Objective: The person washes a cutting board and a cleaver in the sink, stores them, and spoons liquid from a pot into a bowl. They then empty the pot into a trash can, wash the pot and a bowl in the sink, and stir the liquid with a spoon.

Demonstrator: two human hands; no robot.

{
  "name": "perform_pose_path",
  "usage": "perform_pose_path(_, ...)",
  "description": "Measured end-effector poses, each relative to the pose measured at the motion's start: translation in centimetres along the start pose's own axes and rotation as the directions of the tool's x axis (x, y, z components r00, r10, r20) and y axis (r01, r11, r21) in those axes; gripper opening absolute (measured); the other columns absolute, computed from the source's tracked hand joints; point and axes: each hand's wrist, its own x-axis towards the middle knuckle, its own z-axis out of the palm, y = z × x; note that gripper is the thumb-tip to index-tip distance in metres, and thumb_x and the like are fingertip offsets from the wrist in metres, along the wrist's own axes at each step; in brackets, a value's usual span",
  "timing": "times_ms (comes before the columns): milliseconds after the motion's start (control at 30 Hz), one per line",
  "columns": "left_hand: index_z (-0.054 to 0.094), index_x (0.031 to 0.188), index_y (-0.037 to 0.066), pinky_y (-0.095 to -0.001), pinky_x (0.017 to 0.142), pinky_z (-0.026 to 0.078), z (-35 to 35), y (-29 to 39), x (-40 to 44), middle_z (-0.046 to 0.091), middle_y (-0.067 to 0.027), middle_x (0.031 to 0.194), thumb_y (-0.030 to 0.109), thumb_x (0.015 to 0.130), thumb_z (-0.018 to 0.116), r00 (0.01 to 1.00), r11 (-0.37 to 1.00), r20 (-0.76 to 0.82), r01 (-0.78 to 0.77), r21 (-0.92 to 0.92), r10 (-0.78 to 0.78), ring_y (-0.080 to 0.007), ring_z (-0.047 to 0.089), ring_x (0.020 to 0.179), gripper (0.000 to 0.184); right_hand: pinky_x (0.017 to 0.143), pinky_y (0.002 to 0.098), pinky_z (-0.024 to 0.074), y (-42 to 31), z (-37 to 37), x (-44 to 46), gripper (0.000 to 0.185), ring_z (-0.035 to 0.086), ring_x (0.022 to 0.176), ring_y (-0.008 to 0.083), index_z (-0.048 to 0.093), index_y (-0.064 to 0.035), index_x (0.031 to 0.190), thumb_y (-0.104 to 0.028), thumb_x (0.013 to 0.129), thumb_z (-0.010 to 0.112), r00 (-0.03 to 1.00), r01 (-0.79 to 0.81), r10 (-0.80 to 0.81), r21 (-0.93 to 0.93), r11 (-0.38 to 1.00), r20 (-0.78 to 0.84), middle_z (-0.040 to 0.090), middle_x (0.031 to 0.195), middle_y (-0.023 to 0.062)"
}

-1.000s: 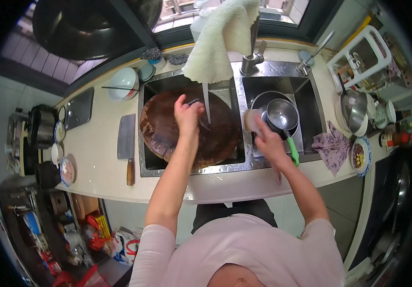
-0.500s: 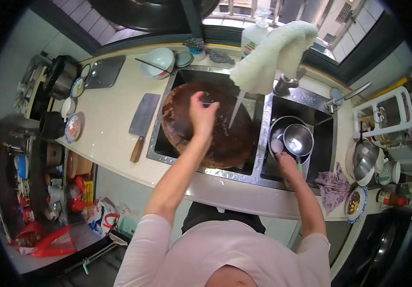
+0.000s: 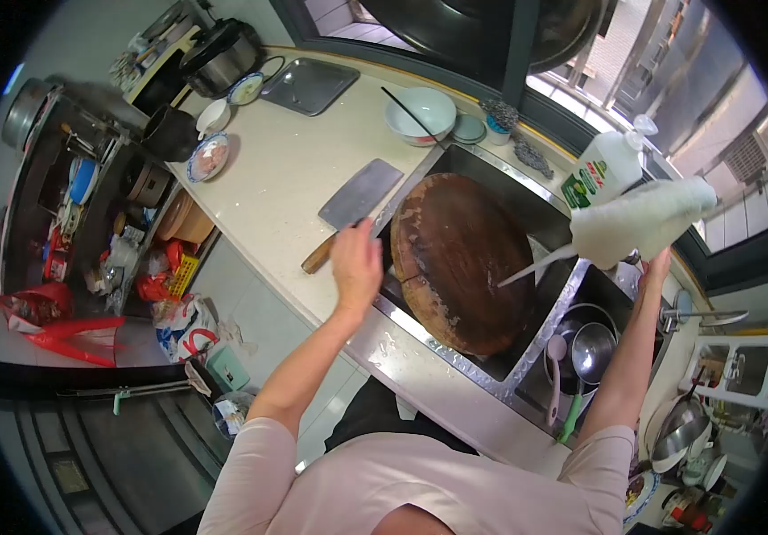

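Observation:
My left hand (image 3: 356, 266) is over the counter beside the sink, next to the wooden handle of a cleaver (image 3: 362, 193). Its fingers are curled together, and a small dark thing shows at the fingertips, too blurred to name. My right hand (image 3: 656, 268) reaches up to the faucet (image 3: 631, 260), its fingers partly hidden behind a pale towel (image 3: 638, 221) draped there. From under the towel a thin stream of water (image 3: 536, 266) falls onto a large round wooden chopping board (image 3: 464, 259), which leans in the left basin.
The right basin holds a pot (image 3: 610, 314), a metal ladle (image 3: 593, 350) with a green handle and a pink spoon (image 3: 555, 374). A soap bottle (image 3: 602, 169) stands behind the sink. A white bowl (image 3: 421, 114), metal tray (image 3: 312, 86) and small dishes line the counter.
My left hand has moved from above the board to beside the cleaver. My right hand has let go of the utensil in the right basin and risen to the faucet. The view has turned left.

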Motion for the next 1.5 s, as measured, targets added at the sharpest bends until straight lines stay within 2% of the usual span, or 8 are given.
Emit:
perform_pose_path(100, 0.052, 0.107, 0.006, -0.0409, 0.078, 0.041, -0.8, -6.9, -2.1, 0.052, -0.0129, 0.094, 0.007, 0.072, 0.06, 0.993, 0.923, 0.067, 0.067, 0.379, -0.099, -0.0325, 0.051, 0.093, 0.037, 0.075, 0.0301, 0.0462, 0.4, -0.3, 0.3, 0.048, 0.059, 0.09, 0.0187, 0.049, -0.0085, 0.121, -0.044, 0.089, 0.043, 0.995, 0.097, -0.097, -0.066, 0.993, 0.009, 0.058, 0.11, 0.0078)
perform_pose_path(333, 0.05, 0.107, 0.006, -0.0423, 0.072, 0.045, -1.8, -10.2, -0.5, 0.055, -0.0149, 0.097, 0.013, 0.073, 0.062, 0.848, 0.954, 0.45, 0.2, 0.221, -0.282, -0.0344, 0.056, 0.086, 0.036, 0.047, 0.0241, 0.0436, 4.2, -2.2, 4.7, 0.027, 0.057, 0.066, 0.0124, 0.055, -0.007, 0.107, -0.023, 0.086, 0.052, 0.91, 0.411, -0.407, -0.293, 0.863, 0.078, 0.062, 0.089, 0.0046)
perform_pose_path(467, 0.054, 0.1, 0.001, -0.0374, 0.068, 0.047, -5.0, -8.4, 0.9, 0.058, -0.0177, 0.087, 0.014, 0.071, 0.064, 0.813, 0.893, 0.419, 0.449, -0.008, -0.405, -0.0322, 0.059, 0.074, 0.034, 0.04, 0.0231, 0.0416, 3.7, -3.0, 4.6, 0.024, 0.055, 0.058, 0.0108, 0.055, -0.0073, 0.105, -0.021, 0.085, 0.053, 0.819, 0.537, -0.562, -0.506, 0.675, 0.12, 0.061, 0.083, 0.0023)
perform_pose_path(767, 0.055, 0.098, 0.003, -0.0367, 0.062, 0.049, -9.7, 6.6, 0.5, 0.056, -0.0124, 0.083, 0.012, 0.068, 0.065, 0.848, 0.968, 0.498, -0.063, -0.243, 0.18, -0.0296, 0.059, 0.071, 0.033, 0.044, 0.0279, 0.0453, 2.1, -1.5, 2.3, 0.021, 0.056, 0.052, 0.0147, 0.058, -0.0076, 0.1, -0.019, 0.084, 0.051, 0.843, 0.447, -0.531, -0.666, 0.597, 0.09, 0.061, 0.074, 0.0073)
perform_pose_path(1033, 0.059, 0.096, -0.002, -0.0275, 0.053, 0.044, -0.4, 11.1, -1.9, 0.057, -0.0068, 0.076, 0.016, 0.076, 0.065, 0.796, 0.796, 0.59, 0.269, -0.542, 0.133, -0.0182, 0.058, 0.063, 0.028, 0.063, 0.0345, 0.0475, 1.8, -2.1, 2.4, 0.023, 0.062, 0.068, 0.0219, 0.059, -0.0108, 0.102, -0.02, 0.082, 0.053, 0.922, 0.308, -0.384, -0.699, 0.646, 0.051, 0.063, 0.079, 0.0122)
perform_pose_path(1100, 0.058, 0.093, 0.0, -0.0254, 0.046, 0.039, 0.4, 11.6, -2.0, 0.056, -0.0046, 0.075, 0.018, 0.08, 0.062, 0.448, 0.413, 0.885, 0.835, -0.364, -0.125, -0.0148, 0.054, 0.057, 0.022, 0.065, 0.0351, 0.0469, 2.2, -2.1, 2.7, 0.025, 0.062, 0.07, 0.0229, 0.059, -0.0114, 0.103, -0.021, 0.081, 0.053, 0.916, 0.328, -0.397, -0.676, 0.659, 0.057, 0.063, 0.08, 0.0129)
perform_pose_path(1167, 0.056, 0.089, 0.006, -0.0217, 0.038, 0.029, 0.8, 12.4, -1.8, 0.054, -0.0025, 0.074, 0.025, 0.086, 0.057, 0.124, -0.044, 0.979, 0.99, -0.133, -0.164, -0.0111, 0.046, 0.049, 0.02, 0.067, 0.0368, 0.0465, 1.8, -2.0, 2.5, 0.027, 0.062, 0.075, 0.0267, 0.058, -0.0113, 0.104, -0.022, 0.079, 0.053, 0.926, 0.307, -0.374, -0.687, 0.659, 0.055, 0.063, 0.082, 0.0149)
perform_pose_path(1500, 0.053, 0.092, 0.008, -0.0228, 0.039, 0.033, 2.5, 15.7, 0.1, 0.054, -0.0043, 0.08, 0.034, 0.088, 0.053, -0.111, -0.384, 0.979, 0.923, 0.038, -0.171, -0.0137, 0.046, 0.051, 0.027, 0.072, 0.0398, 0.0455, 2.2, -1.9, 2.6, 0.027, 0.06, 0.081, 0.0325, 0.057, -0.0094, 0.103, -0.021, 0.079, 0.052, 0.916, 0.314, -0.397, -0.705, 0.635, 0.051, 0.062, 0.086, 0.0183)
